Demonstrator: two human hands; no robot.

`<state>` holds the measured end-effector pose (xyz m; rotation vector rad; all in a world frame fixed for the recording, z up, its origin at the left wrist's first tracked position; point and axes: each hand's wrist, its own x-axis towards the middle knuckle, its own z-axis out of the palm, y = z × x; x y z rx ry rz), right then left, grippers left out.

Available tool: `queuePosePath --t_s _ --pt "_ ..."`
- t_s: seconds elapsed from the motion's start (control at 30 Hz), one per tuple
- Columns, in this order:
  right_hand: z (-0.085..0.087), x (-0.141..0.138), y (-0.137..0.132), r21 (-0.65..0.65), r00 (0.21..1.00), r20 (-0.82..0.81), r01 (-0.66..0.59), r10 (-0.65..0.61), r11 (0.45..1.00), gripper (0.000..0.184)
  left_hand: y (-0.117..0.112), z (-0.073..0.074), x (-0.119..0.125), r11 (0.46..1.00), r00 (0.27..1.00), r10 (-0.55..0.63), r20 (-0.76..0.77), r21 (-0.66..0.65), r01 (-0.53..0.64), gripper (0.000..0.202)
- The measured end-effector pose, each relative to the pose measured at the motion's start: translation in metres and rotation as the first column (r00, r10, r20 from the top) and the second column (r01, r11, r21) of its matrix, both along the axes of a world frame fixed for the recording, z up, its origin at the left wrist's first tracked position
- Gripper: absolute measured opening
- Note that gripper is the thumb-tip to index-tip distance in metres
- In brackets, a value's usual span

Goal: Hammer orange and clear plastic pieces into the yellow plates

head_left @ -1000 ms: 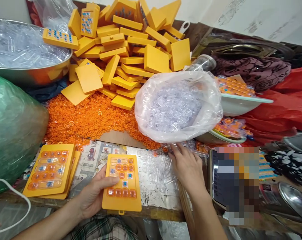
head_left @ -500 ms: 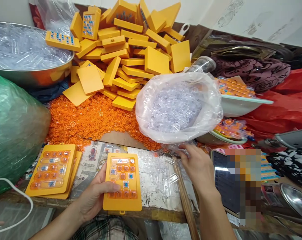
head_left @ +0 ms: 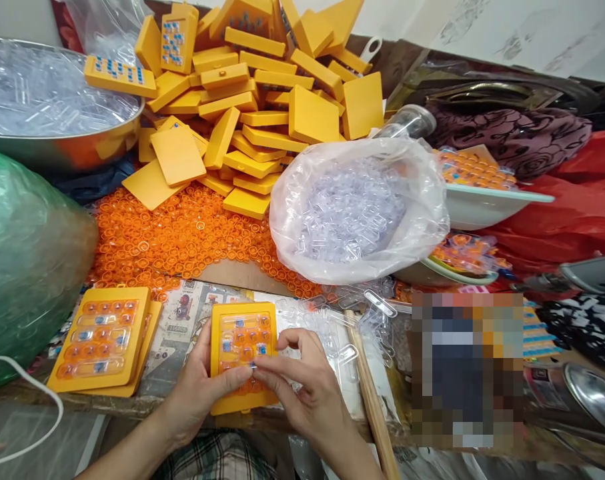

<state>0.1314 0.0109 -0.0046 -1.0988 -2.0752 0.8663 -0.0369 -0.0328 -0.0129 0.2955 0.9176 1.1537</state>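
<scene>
My left hand (head_left: 202, 387) grips a yellow plastic tray (head_left: 242, 347) by its left edge, thumb lying across the lower front; the tray holds orange buttons and clear pieces. My right hand (head_left: 302, 383) is over the tray's lower right, thumb and forefinger pinched on a small clear plastic piece (head_left: 256, 363) pressed against the tray. Loose clear plastic pieces (head_left: 332, 327) lie on the board just right of the tray.
Two filled yellow trays (head_left: 102, 340) are stacked at the left. Behind are a spread of orange buttons (head_left: 177, 240), a heap of yellow trays (head_left: 262, 87), a bag of clear pieces (head_left: 357, 213), a metal basin (head_left: 57, 107), a green bag (head_left: 27, 260), bowls (head_left: 482, 200) and a wooden stick (head_left: 372, 400).
My right hand has come back from the loose clear pieces at the right to the tray, now pinching a clear piece on it. The left hand still holds the tray.
</scene>
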Motion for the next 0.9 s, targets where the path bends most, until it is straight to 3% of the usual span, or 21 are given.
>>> queuePosePath --t_s 0.07,0.13,0.2,0.27,0.33,0.4,0.5,0.6,0.77,0.9 --pt "-0.003 -0.003 -0.001 -0.259 0.979 -0.169 0.067 -0.113 0.963 0.021 -0.001 -0.002 0.003 0.998 0.992 0.044 -0.122 0.040 -0.039 0.079" --pt "-0.007 -0.007 -0.001 -0.544 0.932 -0.301 0.004 -0.200 0.839 0.030 -0.003 -0.006 0.005 0.995 0.952 0.065 -0.299 0.092 -0.039 0.068" --pt "-0.011 -0.011 0.000 -0.662 0.901 -0.368 -0.082 -0.229 0.745 0.036 -0.003 -0.011 0.006 0.992 0.871 0.085 -0.484 0.127 -0.026 0.062" --pt "-0.014 -0.014 0.000 -0.663 0.891 -0.383 -0.083 -0.242 0.744 0.039 -0.003 -0.014 0.006 0.989 0.792 0.108 -0.600 0.143 -0.027 0.060" --pt "-0.017 -0.016 0.001 -0.660 0.878 -0.398 -0.072 -0.267 0.748 0.040 -0.002 -0.015 0.004 0.988 0.772 0.118 -0.625 0.154 -0.027 0.059" --pt "-0.017 -0.016 0.001 -0.656 0.872 -0.404 -0.066 -0.276 0.752 0.039 -0.001 -0.013 0.001 0.987 0.827 0.108 -0.551 0.157 -0.024 0.056" --pt "-0.014 -0.013 0.000 -0.646 0.872 -0.405 -0.060 -0.274 0.761 0.029 0.001 -0.007 -0.002 0.990 0.946 0.082 -0.315 0.137 -0.040 0.054" --pt "-0.011 -0.009 -0.001 -0.633 0.866 -0.415 -0.054 -0.279 0.772 0.021 0.001 -0.002 -0.002 0.991 0.982 0.097 -0.159 0.111 -0.080 0.057" --pt "-0.010 -0.009 0.001 -0.701 0.837 -0.435 -0.082 -0.333 0.708 0.024 -0.001 0.001 0.000 0.994 0.994 0.071 -0.078 0.085 -0.064 0.064" --pt "-0.011 -0.015 0.000 -0.706 0.804 -0.438 -0.031 -0.402 0.707 0.027 0.000 -0.001 0.002 0.989 0.973 0.121 -0.195 0.107 -0.102 0.062"
